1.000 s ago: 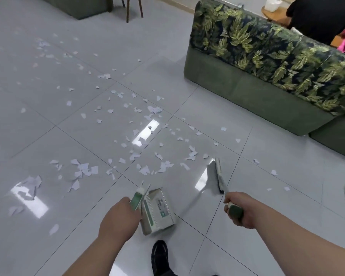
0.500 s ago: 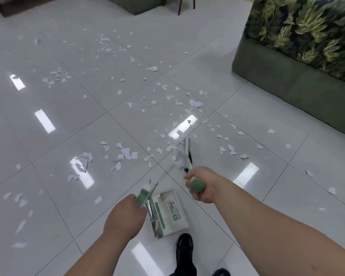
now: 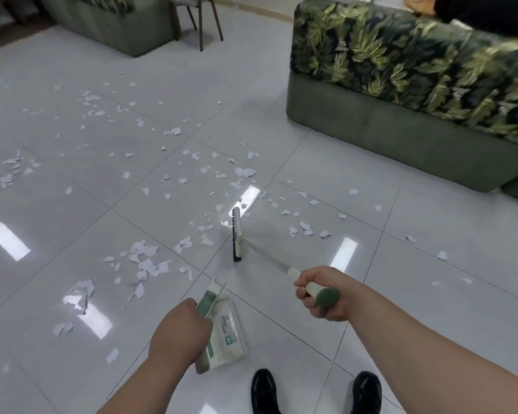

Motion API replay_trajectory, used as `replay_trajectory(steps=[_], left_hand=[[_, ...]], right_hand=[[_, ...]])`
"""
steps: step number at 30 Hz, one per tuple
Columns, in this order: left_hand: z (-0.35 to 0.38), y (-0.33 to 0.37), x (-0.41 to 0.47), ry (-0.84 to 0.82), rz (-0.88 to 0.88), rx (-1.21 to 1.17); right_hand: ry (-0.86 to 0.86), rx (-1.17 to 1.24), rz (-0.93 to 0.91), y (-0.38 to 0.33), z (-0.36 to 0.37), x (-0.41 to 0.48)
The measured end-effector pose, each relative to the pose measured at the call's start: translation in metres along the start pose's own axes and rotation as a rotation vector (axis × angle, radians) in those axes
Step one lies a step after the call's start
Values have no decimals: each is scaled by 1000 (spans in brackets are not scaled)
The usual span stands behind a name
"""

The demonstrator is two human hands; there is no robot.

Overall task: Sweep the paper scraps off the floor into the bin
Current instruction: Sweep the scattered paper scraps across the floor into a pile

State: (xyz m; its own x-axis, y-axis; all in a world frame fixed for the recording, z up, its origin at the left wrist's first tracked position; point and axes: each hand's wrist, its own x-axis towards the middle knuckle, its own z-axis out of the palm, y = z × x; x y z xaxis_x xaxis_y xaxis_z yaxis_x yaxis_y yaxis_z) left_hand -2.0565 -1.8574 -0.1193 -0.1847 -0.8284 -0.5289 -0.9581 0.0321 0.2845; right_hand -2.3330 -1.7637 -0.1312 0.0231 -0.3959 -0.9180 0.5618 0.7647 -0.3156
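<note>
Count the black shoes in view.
2. The left shoe is by the dustpan's near corner; the right shoe is apart to its right, at the bottom edge. None seem hidden.

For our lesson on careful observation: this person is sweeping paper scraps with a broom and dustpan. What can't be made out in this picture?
1. The bin: nowhere in the head view.
2. The label on the dustpan: print too small to read.
3. Grip of the dustpan: partly wrapped by the left hand.
4. Grip of the broom: its middle is hidden inside the right hand.
5. The sofa: cut off by the right edge.
</note>
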Motion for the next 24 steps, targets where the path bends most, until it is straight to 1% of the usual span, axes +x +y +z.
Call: replay_trajectory(steps=[5, 9, 13, 16, 24], left_hand=[[14, 78, 3, -26, 154, 70], [39, 152, -6, -36, 282, 118], [75, 233, -29, -65, 402, 188], [103, 292, -51, -93, 460, 216], [189, 443, -108, -111, 654, 334]], right_hand=[[107, 95, -45, 20, -91, -50], [216, 152, -94, 37, -165, -89], [307, 206, -124, 53, -238, -124], [372, 256, -135, 69, -299, -151], [527, 414, -140, 136, -456, -217]])
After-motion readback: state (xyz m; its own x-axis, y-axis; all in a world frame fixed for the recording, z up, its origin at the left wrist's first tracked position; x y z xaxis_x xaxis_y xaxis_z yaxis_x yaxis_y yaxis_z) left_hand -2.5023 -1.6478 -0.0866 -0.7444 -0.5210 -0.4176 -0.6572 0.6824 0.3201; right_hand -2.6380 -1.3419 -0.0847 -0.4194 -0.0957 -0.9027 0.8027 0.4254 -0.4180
